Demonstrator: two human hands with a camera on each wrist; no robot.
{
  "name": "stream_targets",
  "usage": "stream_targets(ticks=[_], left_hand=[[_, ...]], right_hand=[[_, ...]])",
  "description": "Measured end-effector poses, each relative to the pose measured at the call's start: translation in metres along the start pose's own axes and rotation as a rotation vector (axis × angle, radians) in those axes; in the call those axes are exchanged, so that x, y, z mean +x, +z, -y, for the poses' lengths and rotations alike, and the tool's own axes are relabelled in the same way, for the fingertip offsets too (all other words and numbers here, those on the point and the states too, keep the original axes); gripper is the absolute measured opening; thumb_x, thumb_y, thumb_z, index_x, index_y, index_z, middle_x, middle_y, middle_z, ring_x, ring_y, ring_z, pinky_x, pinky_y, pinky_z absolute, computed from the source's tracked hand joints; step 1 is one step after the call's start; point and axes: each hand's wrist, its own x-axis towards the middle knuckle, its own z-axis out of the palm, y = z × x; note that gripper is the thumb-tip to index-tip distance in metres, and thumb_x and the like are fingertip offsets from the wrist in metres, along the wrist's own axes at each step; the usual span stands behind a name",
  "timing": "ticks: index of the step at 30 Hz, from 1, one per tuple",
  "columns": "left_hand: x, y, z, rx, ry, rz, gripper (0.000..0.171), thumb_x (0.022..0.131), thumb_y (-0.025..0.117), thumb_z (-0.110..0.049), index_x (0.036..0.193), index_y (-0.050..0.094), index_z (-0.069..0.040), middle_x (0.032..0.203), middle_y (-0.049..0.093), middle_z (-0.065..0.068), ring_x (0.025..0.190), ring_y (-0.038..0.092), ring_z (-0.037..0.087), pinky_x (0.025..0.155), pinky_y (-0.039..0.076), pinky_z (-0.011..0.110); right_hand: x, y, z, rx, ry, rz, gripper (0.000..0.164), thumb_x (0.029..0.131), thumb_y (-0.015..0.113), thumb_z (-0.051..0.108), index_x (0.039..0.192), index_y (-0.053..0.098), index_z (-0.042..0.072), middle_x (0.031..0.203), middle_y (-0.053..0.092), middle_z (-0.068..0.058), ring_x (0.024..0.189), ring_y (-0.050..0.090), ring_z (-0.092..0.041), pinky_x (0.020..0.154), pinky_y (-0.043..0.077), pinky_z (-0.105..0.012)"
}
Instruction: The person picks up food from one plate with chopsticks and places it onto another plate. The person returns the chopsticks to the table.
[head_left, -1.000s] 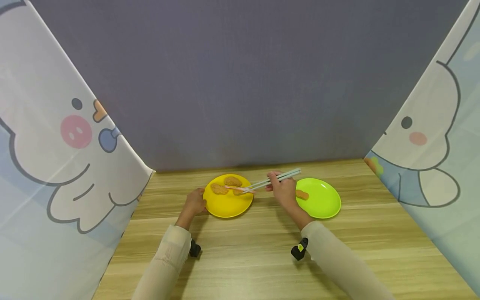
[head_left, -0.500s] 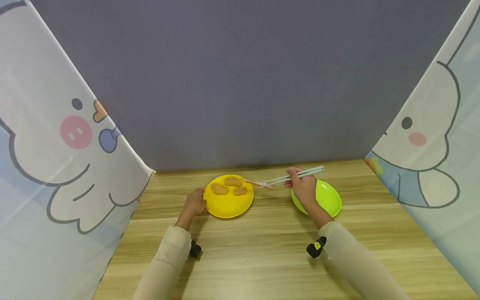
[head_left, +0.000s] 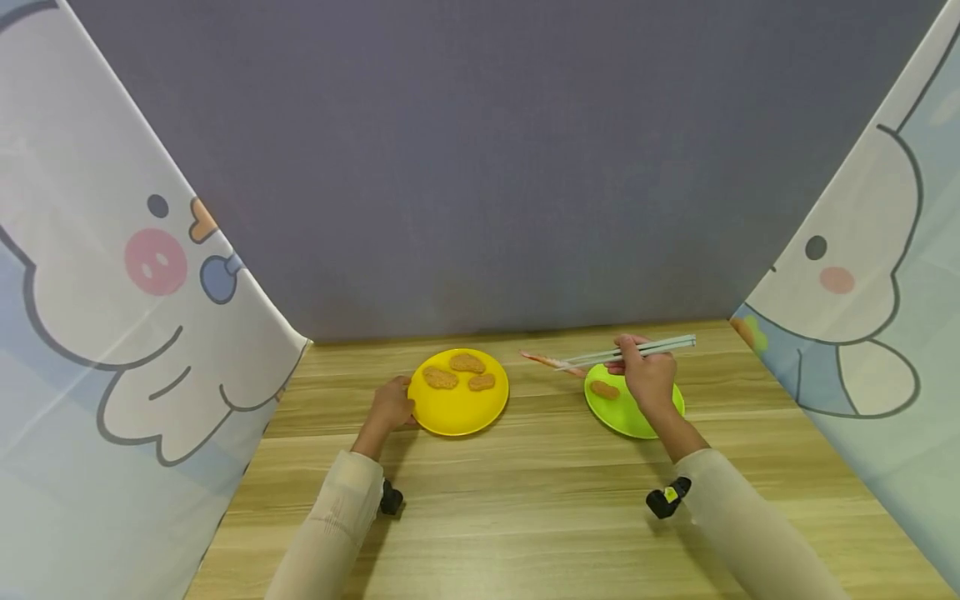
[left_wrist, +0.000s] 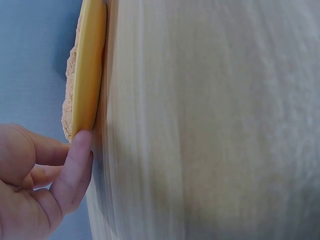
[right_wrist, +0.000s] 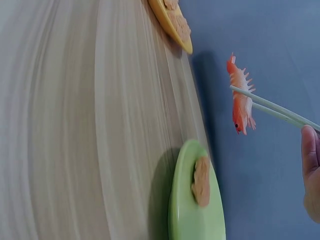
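Observation:
My right hand (head_left: 649, 375) holds a pair of pale chopsticks (head_left: 675, 342), their tips pinching a red-and-white shrimp (right_wrist: 238, 107) around its middle. In the right wrist view the shrimp hangs in the air, clear of both plates. Below the hand lies a green plate (head_left: 628, 421), partly covered by it, with one brown nugget (head_left: 604, 390) near its left side. My left hand (head_left: 392, 403) grips the left rim of a yellow plate (head_left: 453, 417), thumb and fingers at its edge. Three breaded nuggets (head_left: 467, 362) sit toward the back of that plate.
Both plates stand on a wood-grain table (head_left: 495, 517). A grey panel (head_left: 495, 167) rises behind the table's back edge. Cartoon-printed sheets (head_left: 90, 250) flank it on the left and right.
My right hand has carried the shrimp in the chopsticks rightward, off the yellow plate and to the left edge of the green one. The left hand has kept its grip in place.

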Motion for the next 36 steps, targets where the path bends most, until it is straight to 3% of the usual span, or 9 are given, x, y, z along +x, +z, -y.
stream_targets(ticks=[4, 12, 22, 28, 36], left_hand=[[-0.001, 0.000, -0.001, -0.008, -0.002, 0.000, 0.053, 0.094, 0.053, 0.003, 0.146, 0.045, 0.008, 0.121, 0.064, 0.034, 0.061, 0.070, 0.015, 0.056, 0.063, 0.027], [-0.002, 0.000, -0.002, -0.015, 0.005, -0.001, 0.053, 0.094, 0.053, 0.003, 0.147, 0.044, 0.009, 0.128, 0.060, 0.036, 0.061, 0.069, 0.015, 0.057, 0.063, 0.028], [0.000, 0.001, -0.001, -0.017, 0.005, 0.007, 0.053, 0.096, 0.053, 0.003, 0.147, 0.044, 0.008, 0.122, 0.063, 0.034, 0.063, 0.071, 0.017, 0.058, 0.064, 0.029], [0.001, 0.001, 0.001, -0.023, 0.000, 0.007, 0.053, 0.095, 0.053, 0.002, 0.148, 0.044, 0.006, 0.120, 0.064, 0.033, 0.061, 0.070, 0.016, 0.058, 0.063, 0.028], [0.001, 0.001, 0.001, -0.019, -0.012, 0.010, 0.054, 0.096, 0.053, 0.002, 0.148, 0.043, 0.007, 0.125, 0.061, 0.035, 0.061, 0.070, 0.016, 0.059, 0.064, 0.029]], right_hand=[[0.002, -0.014, -0.003, 0.011, 0.019, -0.019, 0.029, 0.102, 0.060, 0.018, 0.101, 0.070, -0.009, 0.068, 0.073, 0.004, 0.053, 0.071, -0.007, 0.052, 0.061, -0.023], [0.006, -0.042, -0.007, -0.033, 0.065, -0.067, 0.019, 0.102, 0.059, 0.018, 0.088, 0.070, 0.010, 0.064, 0.073, 0.006, 0.053, 0.070, -0.004, 0.051, 0.060, -0.021], [0.012, -0.073, -0.013, 0.017, 0.096, -0.133, 0.023, 0.101, 0.059, 0.016, 0.081, 0.071, 0.017, 0.060, 0.071, 0.009, 0.049, 0.069, -0.006, 0.048, 0.058, -0.020], [0.009, -0.087, -0.015, -0.007, 0.149, -0.174, 0.024, 0.101, 0.060, 0.017, 0.079, 0.071, 0.019, 0.060, 0.070, 0.009, 0.047, 0.068, -0.006, 0.047, 0.058, -0.020], [0.008, -0.104, -0.021, -0.016, 0.148, -0.183, 0.027, 0.101, 0.058, 0.016, 0.078, 0.071, 0.020, 0.059, 0.070, 0.007, 0.048, 0.068, -0.007, 0.049, 0.059, -0.021]])
